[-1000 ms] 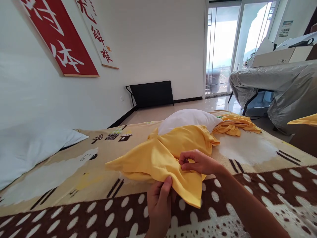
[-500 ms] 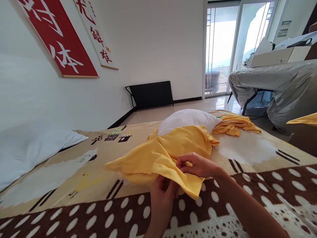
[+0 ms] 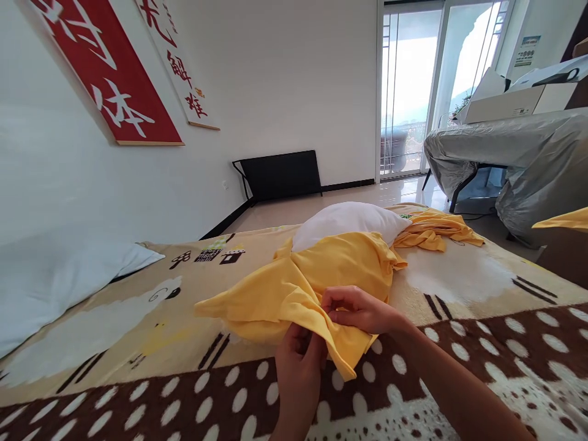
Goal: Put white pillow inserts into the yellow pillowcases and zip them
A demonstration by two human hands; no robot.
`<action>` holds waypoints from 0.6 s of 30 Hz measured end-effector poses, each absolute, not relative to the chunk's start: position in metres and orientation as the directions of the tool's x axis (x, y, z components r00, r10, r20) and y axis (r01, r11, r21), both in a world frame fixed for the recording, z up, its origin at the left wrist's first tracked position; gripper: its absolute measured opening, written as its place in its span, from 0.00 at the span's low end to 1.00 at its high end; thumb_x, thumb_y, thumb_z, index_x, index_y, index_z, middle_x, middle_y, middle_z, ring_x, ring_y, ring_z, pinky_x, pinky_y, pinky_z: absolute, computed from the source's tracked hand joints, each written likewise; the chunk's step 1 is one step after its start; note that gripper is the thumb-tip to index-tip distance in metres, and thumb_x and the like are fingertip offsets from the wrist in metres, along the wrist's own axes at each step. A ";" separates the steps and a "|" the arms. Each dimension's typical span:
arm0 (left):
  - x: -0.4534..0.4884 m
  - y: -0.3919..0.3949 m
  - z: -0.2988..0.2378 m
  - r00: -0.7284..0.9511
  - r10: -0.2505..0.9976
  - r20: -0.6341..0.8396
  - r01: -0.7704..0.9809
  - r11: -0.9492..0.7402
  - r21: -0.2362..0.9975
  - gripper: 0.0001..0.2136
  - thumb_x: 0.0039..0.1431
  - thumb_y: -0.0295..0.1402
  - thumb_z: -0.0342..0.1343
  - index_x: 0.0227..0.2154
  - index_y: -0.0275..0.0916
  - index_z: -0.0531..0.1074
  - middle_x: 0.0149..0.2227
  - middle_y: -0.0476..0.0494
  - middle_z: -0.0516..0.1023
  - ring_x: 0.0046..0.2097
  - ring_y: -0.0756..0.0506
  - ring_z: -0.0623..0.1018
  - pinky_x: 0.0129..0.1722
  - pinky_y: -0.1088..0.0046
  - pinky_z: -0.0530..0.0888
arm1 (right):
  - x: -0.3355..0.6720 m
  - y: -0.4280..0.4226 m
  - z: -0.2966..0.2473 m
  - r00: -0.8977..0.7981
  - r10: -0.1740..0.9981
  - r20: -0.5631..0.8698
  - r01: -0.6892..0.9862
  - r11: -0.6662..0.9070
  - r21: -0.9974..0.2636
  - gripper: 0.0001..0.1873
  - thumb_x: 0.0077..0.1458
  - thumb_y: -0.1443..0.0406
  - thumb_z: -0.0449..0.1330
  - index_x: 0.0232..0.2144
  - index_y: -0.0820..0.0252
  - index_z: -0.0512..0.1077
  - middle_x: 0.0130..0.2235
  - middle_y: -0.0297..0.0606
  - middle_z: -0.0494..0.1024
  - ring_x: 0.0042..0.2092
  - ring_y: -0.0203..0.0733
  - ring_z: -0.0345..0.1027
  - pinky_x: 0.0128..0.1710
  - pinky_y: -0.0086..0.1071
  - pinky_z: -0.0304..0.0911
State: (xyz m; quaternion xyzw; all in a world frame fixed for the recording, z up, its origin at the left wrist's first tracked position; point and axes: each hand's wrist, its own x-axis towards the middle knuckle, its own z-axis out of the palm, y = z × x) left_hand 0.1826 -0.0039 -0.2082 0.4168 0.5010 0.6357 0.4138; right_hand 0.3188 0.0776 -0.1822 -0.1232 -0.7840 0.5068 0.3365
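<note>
Fingers of both hands pinching yellow cloth, red scroll reading 体, white scroll 解难

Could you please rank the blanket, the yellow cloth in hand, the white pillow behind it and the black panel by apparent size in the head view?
1. Blanket
2. Yellow cloth
3. White pillow and black panel: too alike to rank.
</note>
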 end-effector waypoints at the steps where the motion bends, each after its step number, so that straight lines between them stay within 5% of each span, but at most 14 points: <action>1: 0.183 -0.002 -0.209 -0.309 0.944 0.117 -0.126 -0.163 0.979 0.17 0.43 0.43 0.63 0.30 0.33 0.70 0.18 0.54 0.62 0.19 0.55 0.60 0.17 0.81 0.59 | 0.317 0.078 -0.185 -0.750 0.541 0.380 -0.177 0.389 -0.904 0.18 0.55 0.53 0.58 0.30 0.63 0.63 0.30 0.33 0.63 0.32 0.31 0.54 0.32 0.26 0.53; 8: 0.176 0.008 -0.221 -0.302 0.949 0.093 -0.199 -0.158 0.967 0.17 0.40 0.42 0.65 0.24 0.34 0.67 0.15 0.55 0.60 0.17 0.56 0.57 0.16 0.80 0.56 | 0.302 0.082 -0.213 -0.763 0.626 0.161 -0.369 -0.218 -0.903 0.24 0.41 0.54 0.69 0.31 0.62 0.64 0.29 0.30 0.62 0.27 0.27 0.54 0.26 0.23 0.51; 15: 0.176 0.004 -0.216 -0.257 0.958 0.124 -0.095 -0.153 0.984 0.16 0.45 0.42 0.61 0.19 0.34 0.64 0.13 0.55 0.57 0.18 0.56 0.56 0.18 0.81 0.54 | 0.299 0.088 -0.219 -0.739 0.660 0.134 -0.414 -0.288 -0.864 0.24 0.40 0.55 0.70 0.32 0.63 0.64 0.29 0.31 0.65 0.27 0.28 0.58 0.26 0.22 0.53; 18: 0.178 0.000 -0.206 -0.350 0.923 0.163 -0.011 -0.178 0.984 0.15 0.42 0.39 0.64 0.29 0.33 0.71 0.22 0.48 0.71 0.24 0.52 0.68 0.22 0.79 0.65 | 0.300 0.087 -0.218 -0.745 0.643 0.179 -0.404 -0.221 -0.888 0.23 0.43 0.54 0.68 0.32 0.64 0.64 0.29 0.30 0.63 0.27 0.26 0.55 0.25 0.21 0.50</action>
